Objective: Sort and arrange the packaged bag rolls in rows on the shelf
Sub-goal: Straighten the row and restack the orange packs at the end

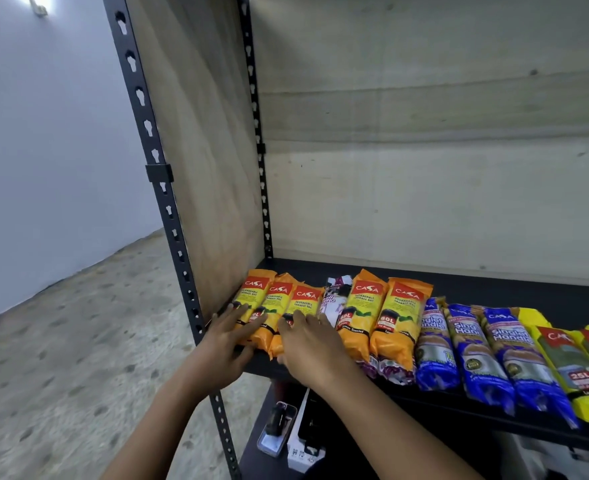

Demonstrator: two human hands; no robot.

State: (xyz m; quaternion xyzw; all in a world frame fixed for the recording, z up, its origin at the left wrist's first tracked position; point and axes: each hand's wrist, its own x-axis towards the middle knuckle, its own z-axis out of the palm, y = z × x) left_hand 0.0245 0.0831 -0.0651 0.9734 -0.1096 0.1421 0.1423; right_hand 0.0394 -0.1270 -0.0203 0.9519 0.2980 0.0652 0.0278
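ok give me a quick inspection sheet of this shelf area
surface: black shelf board, packs lying side by side along its front
job's things: five orange packs at left, a white pack between the third and fourth; three blue packs, then yellow-green packs at right
clutter: white box on the level below
hands: left hand and right hand rest flat on the three leftmost orange packs
cables: nothing seen
surroundings: wood panels at side and back, concrete floor, pale wall
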